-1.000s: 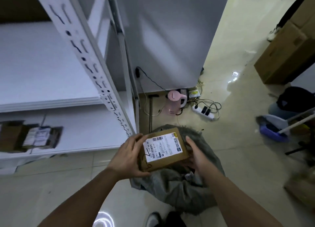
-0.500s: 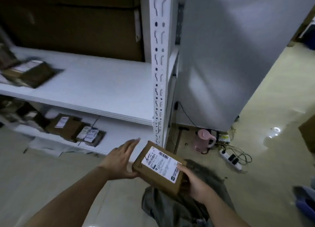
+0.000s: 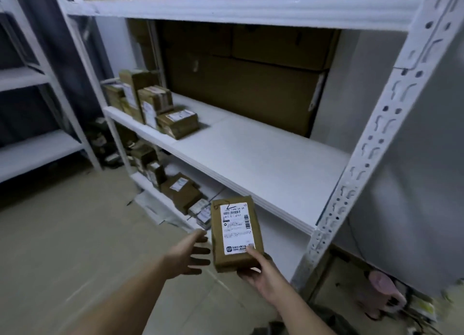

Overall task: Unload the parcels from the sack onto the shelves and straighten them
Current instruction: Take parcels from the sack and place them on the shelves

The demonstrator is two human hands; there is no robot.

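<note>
- The right hand [image 3: 261,275] gripped a labelled brown parcel [image 3: 236,236] from below.
- The left hand [image 3: 187,255], fingers straight, hovered just beside it.
- Parcels [image 3: 177,123] lay on the white shelf [image 3: 263,158].

Matt brown cardboard parcel [image 3: 236,236], white paper label [image 3: 237,228]; white-painted metal shelves [image 3: 263,156].

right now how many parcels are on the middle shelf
4 visible brown cardboard parcels, clustered at the white middle shelf's left end. More may hide behind.

My white metal shelf unit [image 3: 251,163]: mid board has brown cardboard parcels w/ white labels [image 3: 160,111] bunched at its left end. Lower board [image 3: 276,244] holds more brown parcels [image 3: 180,191], also left.
</note>
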